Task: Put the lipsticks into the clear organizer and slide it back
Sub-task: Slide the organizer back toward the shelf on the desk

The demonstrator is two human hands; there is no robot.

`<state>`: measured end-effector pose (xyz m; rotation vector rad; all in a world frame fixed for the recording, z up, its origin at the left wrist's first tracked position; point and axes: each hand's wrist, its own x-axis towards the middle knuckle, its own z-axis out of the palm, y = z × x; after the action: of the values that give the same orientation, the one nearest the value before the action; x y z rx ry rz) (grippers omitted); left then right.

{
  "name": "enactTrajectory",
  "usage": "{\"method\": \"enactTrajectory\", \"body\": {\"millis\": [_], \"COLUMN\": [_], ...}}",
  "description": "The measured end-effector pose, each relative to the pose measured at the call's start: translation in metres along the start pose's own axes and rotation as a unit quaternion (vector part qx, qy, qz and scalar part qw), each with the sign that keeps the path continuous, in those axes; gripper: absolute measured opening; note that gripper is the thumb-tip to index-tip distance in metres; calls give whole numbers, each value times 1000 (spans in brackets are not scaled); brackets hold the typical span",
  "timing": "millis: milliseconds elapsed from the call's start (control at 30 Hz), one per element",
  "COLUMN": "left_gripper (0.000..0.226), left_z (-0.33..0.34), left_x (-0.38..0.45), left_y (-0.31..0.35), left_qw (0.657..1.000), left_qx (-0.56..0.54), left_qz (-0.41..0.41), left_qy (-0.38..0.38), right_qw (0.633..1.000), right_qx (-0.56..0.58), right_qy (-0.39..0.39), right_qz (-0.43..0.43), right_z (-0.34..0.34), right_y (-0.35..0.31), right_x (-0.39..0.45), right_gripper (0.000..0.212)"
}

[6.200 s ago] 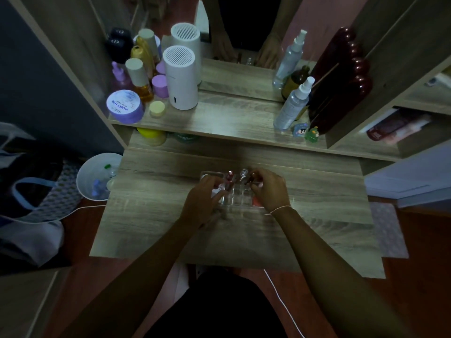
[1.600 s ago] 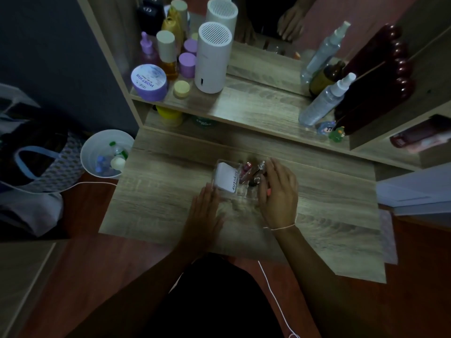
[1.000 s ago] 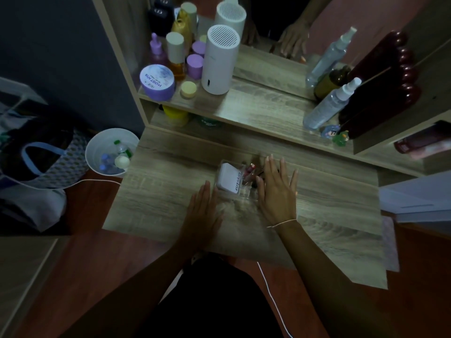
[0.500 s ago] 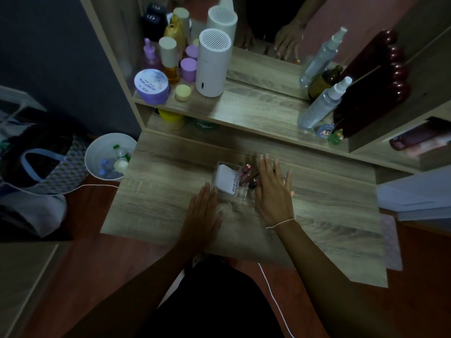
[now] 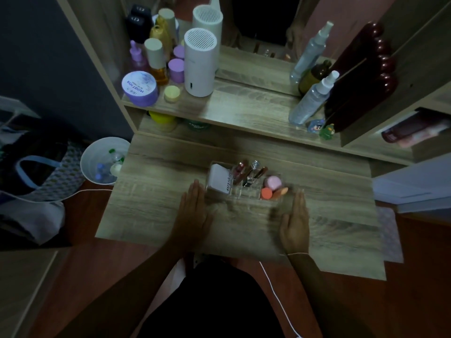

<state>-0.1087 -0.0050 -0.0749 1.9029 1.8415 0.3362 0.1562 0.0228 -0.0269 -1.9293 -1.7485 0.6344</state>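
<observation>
The clear organizer (image 5: 240, 193) stands on the wooden desk (image 5: 158, 191) near its middle. Three lipsticks (image 5: 249, 173) lean upright in its back slots, beside a white box (image 5: 218, 178) on its left. Pink and orange sponges (image 5: 272, 187) fill its right side. My left hand (image 5: 195, 212) lies flat on the desk just left of the organizer's front corner, fingers together, holding nothing. My right hand (image 5: 295, 222) lies flat to the organizer's right front, fingers extended, apart from it and holding nothing.
A shelf (image 5: 244, 113) behind the desk carries a white cylinder (image 5: 199, 62), a purple jar (image 5: 139, 88), several bottles, spray bottles (image 5: 312, 98) and small figurines (image 5: 321, 128). A white bin (image 5: 103, 162) and a bag (image 5: 36, 167) stand left of the desk. A white cable (image 5: 275, 293) hangs in front.
My right hand has lifted off the organizer and moved right and toward me, uncovering the sponges. The left hand stays flat beside the organizer.
</observation>
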Motion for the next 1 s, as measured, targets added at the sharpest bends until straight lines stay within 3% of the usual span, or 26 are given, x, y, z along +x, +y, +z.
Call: {"method": "enactTrajectory", "body": {"millis": [267,600,1000], "left_gripper": [73,73,54], "left_z": [3,0,7], "left_x": [7,11,29], "left_y": [3,-1,26], "left_qw": [999,999,999], "left_qx": [-33,-7,-42], "left_qz": [23,38,6], "left_qy": [-32,-37,3], "right_qw": [987,968,974], "right_qx": [-88,-206,-194], "right_qy": [-128,-139,-117], "right_qz": [-30,-45,-19], "right_z": [21,20,0], "right_y": [17,30,54], "right_x": [-11,-10,-1], "right_gripper": [70,70,67]}}
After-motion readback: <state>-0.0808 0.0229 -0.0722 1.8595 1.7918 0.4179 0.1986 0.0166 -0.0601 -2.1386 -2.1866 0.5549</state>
